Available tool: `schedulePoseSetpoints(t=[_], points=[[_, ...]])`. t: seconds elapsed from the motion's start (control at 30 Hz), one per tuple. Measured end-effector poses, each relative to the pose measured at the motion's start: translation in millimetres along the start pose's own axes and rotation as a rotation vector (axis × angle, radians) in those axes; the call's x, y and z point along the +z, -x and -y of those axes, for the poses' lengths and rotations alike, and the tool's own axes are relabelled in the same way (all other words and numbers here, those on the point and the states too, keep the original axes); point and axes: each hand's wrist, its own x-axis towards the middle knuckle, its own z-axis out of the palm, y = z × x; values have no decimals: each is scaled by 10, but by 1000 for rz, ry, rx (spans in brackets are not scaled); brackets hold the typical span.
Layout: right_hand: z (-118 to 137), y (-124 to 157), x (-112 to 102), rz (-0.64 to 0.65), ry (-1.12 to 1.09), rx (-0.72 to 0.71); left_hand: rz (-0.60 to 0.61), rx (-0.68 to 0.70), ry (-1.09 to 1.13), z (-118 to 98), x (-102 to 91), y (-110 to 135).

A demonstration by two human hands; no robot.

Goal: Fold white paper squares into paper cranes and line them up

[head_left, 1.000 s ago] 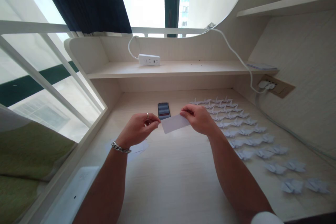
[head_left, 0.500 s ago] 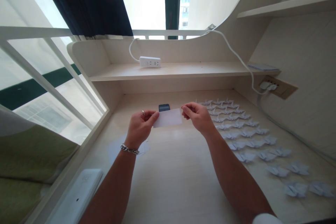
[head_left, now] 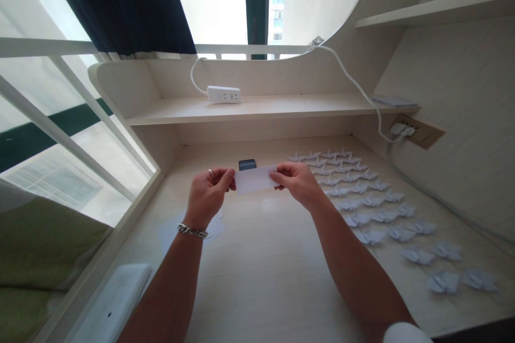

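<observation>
A small white rectangle of paper (head_left: 254,179) is held up above the desk between my two hands. My left hand (head_left: 208,190), with a ring and a chain bracelet, pinches its left edge between thumb and fingers. At the opposite edge my right hand (head_left: 296,181) is closed on the paper with thumb and forefinger. Just behind the sheet lies a dark phone (head_left: 247,164), partly covered by it. Rows of folded white paper cranes (head_left: 360,202) stand to the right of my right hand. Loose paper sheets (head_left: 171,231) lie partly beneath my left wrist.
A white power strip (head_left: 223,95) sits on the raised shelf (head_left: 273,105) at the back. Its cable runs to the wall socket (head_left: 418,131) on the right. A white box-like object (head_left: 116,300) lies at the lower left, beside the rail and a green cloth (head_left: 52,241).
My right hand has closed on the right edge of the paper, where it was just off it before. The view has shifted slightly to the right.
</observation>
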Motion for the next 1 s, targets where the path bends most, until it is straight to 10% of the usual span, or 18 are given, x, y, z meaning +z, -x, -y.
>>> schedulePoseSetpoints(t=[0.53, 1.0], points=[[6, -11, -123, -45, -96, -12, 78, -101, 132, -7, 101, 37], [33, 50, -146, 255, 86, 46, 72, -2, 58, 58, 87, 31]])
